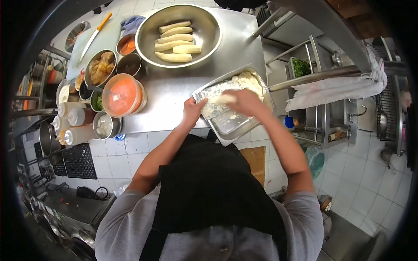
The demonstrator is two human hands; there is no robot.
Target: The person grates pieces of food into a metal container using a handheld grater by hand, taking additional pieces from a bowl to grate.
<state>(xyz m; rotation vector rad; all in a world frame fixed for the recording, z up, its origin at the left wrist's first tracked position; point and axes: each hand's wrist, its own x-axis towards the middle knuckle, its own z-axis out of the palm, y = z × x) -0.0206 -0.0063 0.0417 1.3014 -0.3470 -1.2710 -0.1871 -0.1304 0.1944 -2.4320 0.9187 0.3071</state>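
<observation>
A rectangular metal tray [235, 134] sits at an angle on the table's front right edge, with pale shredded food [250, 81] mostly at its far end. My right hand [244, 102], blurred by motion, is closed on a pale peeled piece [222, 99] above the tray. At the tray's left side, my left hand [192, 111] is closed at the rim; whether it grips the rim or a flat metal thing there is unclear. Several pale, long peeled pieces [176, 38] lie in a large steel bowl [141, 47] behind the tray.
To the left stand an orange-filled tub [123, 96], small metal bowls, squeeze bottles [79, 134] and a knife [90, 45] on a cutting board [78, 41]. A white cloth [333, 92] hangs on a rail at the right. The steel table [163, 93] ends before my apron.
</observation>
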